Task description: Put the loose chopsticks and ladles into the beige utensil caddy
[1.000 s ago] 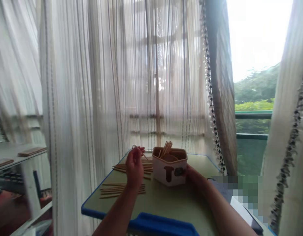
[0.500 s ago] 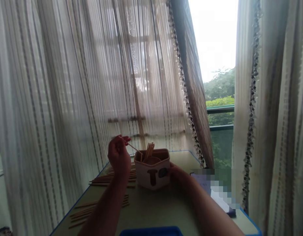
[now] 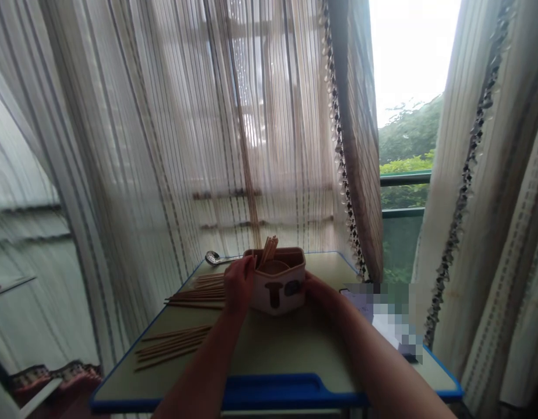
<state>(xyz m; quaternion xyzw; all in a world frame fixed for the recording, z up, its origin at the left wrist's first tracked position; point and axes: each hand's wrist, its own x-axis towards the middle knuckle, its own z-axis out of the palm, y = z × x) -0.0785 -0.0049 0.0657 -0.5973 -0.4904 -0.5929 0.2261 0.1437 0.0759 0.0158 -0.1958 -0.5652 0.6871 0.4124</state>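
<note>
A white holder (image 3: 278, 291) with brown mushroom marks stands in the middle of the table (image 3: 278, 355). Several wooden chopsticks (image 3: 269, 250) stick up out of it. My left hand (image 3: 239, 285) rests against the holder's left rim, fingers curled; what they hold, if anything, is hidden. My right hand (image 3: 315, 288) grips the holder's right side. More chopsticks (image 3: 194, 294) lie flat left of the holder, and another bunch (image 3: 173, 343) lies nearer the front left. A metal ladle (image 3: 213, 258) lies at the far left corner.
The table has a blue rim (image 3: 273, 393). Sheer striped curtains (image 3: 164, 145) hang close behind and to the left, another curtain (image 3: 491, 203) to the right. A blurred-out flat object (image 3: 391, 317) lies on the table's right side. A railing (image 3: 404, 177) and trees show outside.
My left hand came down from a raised pinch on a chopstick to the holder's left rim. The ladle has come into view. My right hand stayed on the holder. The camera shifted.
</note>
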